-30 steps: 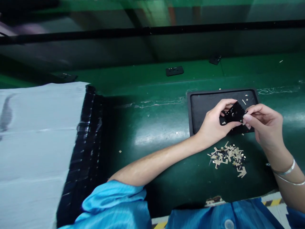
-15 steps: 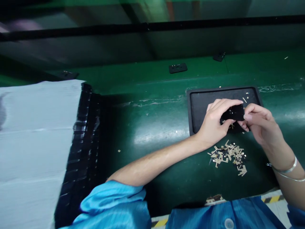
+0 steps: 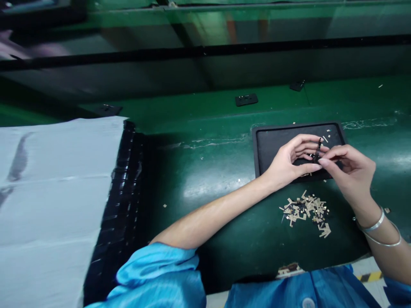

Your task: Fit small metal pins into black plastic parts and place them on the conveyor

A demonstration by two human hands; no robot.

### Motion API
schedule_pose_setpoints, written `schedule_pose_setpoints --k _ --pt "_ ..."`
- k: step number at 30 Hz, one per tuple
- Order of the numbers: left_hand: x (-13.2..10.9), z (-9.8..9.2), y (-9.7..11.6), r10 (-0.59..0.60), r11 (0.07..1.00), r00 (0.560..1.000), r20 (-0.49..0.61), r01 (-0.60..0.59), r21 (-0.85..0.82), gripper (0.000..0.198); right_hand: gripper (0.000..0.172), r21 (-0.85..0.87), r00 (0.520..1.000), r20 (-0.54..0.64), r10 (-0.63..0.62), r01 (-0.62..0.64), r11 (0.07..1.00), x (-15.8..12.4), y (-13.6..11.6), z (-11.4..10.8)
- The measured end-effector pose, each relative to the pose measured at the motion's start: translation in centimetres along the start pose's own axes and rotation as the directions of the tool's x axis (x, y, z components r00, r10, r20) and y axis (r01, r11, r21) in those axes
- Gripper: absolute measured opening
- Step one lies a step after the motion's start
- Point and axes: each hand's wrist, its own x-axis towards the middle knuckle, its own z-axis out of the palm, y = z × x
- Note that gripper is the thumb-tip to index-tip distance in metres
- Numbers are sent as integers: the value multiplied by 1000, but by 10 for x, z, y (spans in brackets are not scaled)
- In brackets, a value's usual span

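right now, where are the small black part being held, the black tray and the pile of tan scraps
small black part (image 3: 318, 147): head view, its thin upturned edge
black tray (image 3: 272, 144): head view, bare floor at its left end
pile of tan scraps (image 3: 306, 208): head view, middle of the heap

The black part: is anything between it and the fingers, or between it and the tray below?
Nothing visible. The left hand and right hand both pinch the black part directly, over the black tray. Only a few tan scraps lie in the tray; the scrap pile lies outside it.
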Motion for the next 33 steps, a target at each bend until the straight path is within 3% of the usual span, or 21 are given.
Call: schedule_pose_setpoints --k 3,5,7,9,11,13,16,20,23,27,29,30,31,33 --pt "4 -4 -2 -8 989 999 -45 1 -150 50 10 17 990 -50 130 -129 991 6 7 -1" --pt "7 -7 -2 -31 979 995 -92 12 -205 48 15 93 964 102 246 -255 962 9 11 1" --pt "9 -10 -1 -44 970 996 -74 24 -242 48 22 223 905 288 312 -380 898 10 14 6" --pt "10 -10 -1 -50 968 998 -26 42 -249 50 26 340 876 344 340 -453 824 10 15 10" --pt "11 -10 -1 -60 978 997 -57 47 -203 53 28 405 881 288 374 -467 786 12 17 12" --pt "11 -8 -2 -51 993 983 -177 31 -112 59 30 419 884 203 421 -468 779 24 19 7" --pt "11 -5 -1 6 1000 948 -319 0 19 56 25 399 864 81 497 -485 778 66 21 -10" --pt "11 -2 2 10 996 951 -310 17 85 44 20 389 862 -5 506 -465 796 137 24 -35" --pt "12 -1 3 -18 995 952 -305 48 91 42 30 339 857 -86 508 -455 824 155 27 -46" --pt "13 0 2 -12 995 946 -324 42 86 37 6 251 906 -8 424 -408 878 112 22 -46" --pt "14 -1 1 -4 995 944 -329 35 91 31 5 170 926 93 367 -378 910 76 15 -43" --pt "15 -1 0 0 995 943 -332 34 95 28 3 29 967 123 223 -228 973 58 10 -41" --pt "15 -1 0 3 994 943 -333 32 100 24 3 -120 963 246 108 -80 990 42 5 -39" --pt "16 -1 -1 7 994 945 -326 29 105 17 4 -275 835 549 -37 223 935 17 -4 -35"
